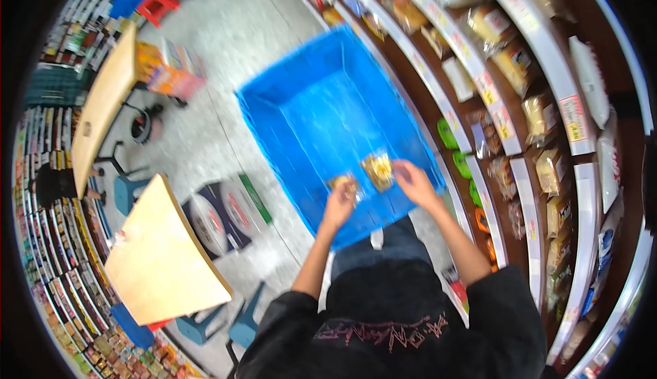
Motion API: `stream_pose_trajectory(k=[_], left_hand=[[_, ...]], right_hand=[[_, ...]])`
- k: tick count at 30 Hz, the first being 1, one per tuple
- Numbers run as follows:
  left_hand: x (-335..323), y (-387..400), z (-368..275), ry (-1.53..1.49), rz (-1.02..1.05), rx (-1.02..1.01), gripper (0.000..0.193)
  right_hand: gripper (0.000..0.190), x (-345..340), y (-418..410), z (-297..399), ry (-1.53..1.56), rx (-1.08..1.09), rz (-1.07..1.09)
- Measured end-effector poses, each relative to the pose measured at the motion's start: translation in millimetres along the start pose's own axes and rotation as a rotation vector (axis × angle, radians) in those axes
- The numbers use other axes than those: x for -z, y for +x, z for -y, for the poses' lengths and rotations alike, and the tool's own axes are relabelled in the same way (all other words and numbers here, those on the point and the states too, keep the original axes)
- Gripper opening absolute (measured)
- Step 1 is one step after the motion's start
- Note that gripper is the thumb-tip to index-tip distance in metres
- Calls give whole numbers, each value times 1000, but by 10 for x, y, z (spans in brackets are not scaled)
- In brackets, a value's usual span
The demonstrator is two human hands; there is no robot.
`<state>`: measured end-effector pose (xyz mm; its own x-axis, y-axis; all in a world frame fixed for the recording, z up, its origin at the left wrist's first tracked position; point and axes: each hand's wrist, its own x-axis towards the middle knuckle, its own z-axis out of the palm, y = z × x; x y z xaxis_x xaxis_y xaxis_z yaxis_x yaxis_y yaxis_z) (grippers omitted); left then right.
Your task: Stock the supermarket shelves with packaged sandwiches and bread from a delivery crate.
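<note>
A large blue plastic crate (pixel 318 97) stands before me, its near end close to my legs. My left hand (pixel 339 207) grips a small clear-wrapped food package (pixel 348 186) over the crate's near part. To the right of it is a second clear-wrapped package (pixel 379 171), yellow and brown inside. My right hand (pixel 414 183) has its fingertips at that package's right edge. Blur hides whether they pinch it or only touch it. What exactly the packages contain is too small to tell.
Shelves (pixel 534 25) of wrapped bread run along my right, with price strips. Left stand wooden tables (pixel 164 261), blue stools (pixel 192 327) and a printed carton (pixel 226 215). Farther off are a red stool (pixel 158 5) and a person in black (pixel 55 185).
</note>
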<state>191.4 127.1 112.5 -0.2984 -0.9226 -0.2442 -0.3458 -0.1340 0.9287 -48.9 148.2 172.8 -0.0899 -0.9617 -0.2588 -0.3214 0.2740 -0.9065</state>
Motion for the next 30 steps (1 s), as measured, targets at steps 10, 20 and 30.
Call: stream_pose_trajectory(k=[10, 20, 30], left_hand=[[324, -628, -348, 60, 339, -3, 28], [-848, -580, -1211, 198, 691, -378, 28], [-2499, -2514, -2012, 9, 1174, -115, 35]], right_hand=[[35, -269, -1679, 314, -54, -33, -266], [36, 213, -3022, 163, -168, -85, -720], [28, 576, -5172, -672, 61, -91, -1370]])
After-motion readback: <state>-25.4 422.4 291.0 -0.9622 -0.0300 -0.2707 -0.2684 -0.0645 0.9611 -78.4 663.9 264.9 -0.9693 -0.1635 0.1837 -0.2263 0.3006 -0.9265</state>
